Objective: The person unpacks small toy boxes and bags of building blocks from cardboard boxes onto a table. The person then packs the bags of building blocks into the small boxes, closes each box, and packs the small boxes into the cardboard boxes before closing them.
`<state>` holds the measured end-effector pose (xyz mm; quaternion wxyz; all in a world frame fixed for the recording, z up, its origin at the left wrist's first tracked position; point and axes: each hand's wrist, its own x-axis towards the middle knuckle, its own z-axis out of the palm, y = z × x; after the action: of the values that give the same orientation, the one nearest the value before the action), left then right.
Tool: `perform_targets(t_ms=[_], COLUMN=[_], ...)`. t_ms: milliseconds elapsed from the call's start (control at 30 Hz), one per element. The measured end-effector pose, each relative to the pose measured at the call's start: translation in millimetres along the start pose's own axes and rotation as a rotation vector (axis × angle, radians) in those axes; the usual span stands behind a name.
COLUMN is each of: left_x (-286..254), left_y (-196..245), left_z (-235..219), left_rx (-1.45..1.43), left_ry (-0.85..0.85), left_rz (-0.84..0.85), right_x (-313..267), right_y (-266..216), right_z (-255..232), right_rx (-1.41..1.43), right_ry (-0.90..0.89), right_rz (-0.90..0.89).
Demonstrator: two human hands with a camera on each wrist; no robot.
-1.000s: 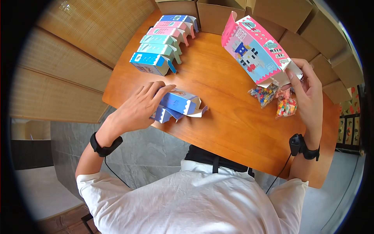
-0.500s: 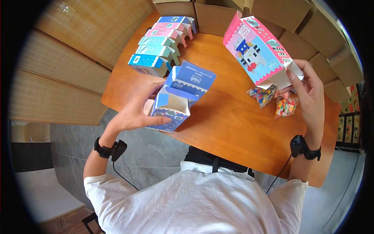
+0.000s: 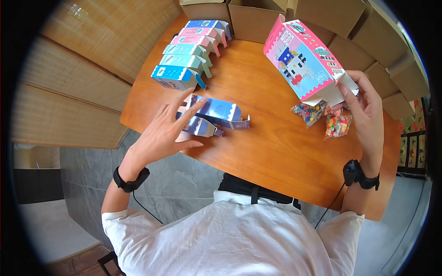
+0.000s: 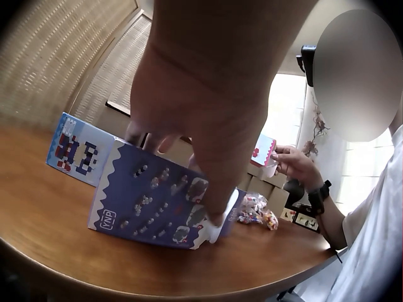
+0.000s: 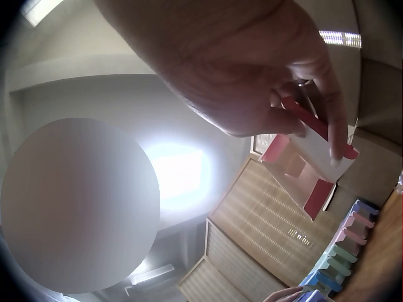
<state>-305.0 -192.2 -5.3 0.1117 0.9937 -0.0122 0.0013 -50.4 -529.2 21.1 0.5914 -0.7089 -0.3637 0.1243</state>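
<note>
My left hand [image 3: 159, 131] is over two blue-purple cardboard boxes near the table's front edge, its fingers spread and thumb apart. The rear box [image 3: 214, 108] lies on its side with an end flap out to the right; the front box [image 3: 198, 126] lies against it. In the left wrist view, the thumb overlaps the white end of a purple box [image 4: 148, 198]. My right hand [image 3: 368, 110] pinches the end flap of a pink and blue box [image 3: 301, 66], which is tilted up over bags of small colourful bricks [image 3: 337, 126]. The right wrist view shows this box's open end [image 5: 299, 170].
Along the table's left side runs a row of several opened boxes [image 3: 182, 60] in blue, green and pink. Brown cartons [image 3: 251, 20] are stacked behind the table [image 3: 271, 152]. A woven screen [image 3: 78, 78] stands at the left.
My left hand raised a blue-purple box with its open end up, then laid it beside the other and spread its fingers. The right hand and pink box have barely moved.
</note>
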Motion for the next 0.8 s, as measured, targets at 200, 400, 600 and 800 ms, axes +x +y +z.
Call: perform_targets(t_ms=[200, 400, 600, 800], left_x=[22.5, 71.6, 100.0, 86.9], left_y=[5.2, 11.9, 12.5, 24.4], left_z=[-13.7, -16.2, -18.2, -37.0], left_rx=[0.120, 0.173, 0.233, 0.198], left_ry=[0.177, -0.031, -0.280, 0.067], left_rz=[0.123, 0.234, 0.234, 0.242], right_x=[0.7, 0.6, -2.8, -5.5], right_y=[1.8, 0.1, -5.7, -8.8], right_z=[2.4, 2.2, -0.1, -7.7], right_rx=[-0.018, -0.014, -0.013, -0.033], right_ry=[0.008, -0.015, -0.010, 0.032], right_rz=[-0.012, -0.028, -0.049, -0.064])
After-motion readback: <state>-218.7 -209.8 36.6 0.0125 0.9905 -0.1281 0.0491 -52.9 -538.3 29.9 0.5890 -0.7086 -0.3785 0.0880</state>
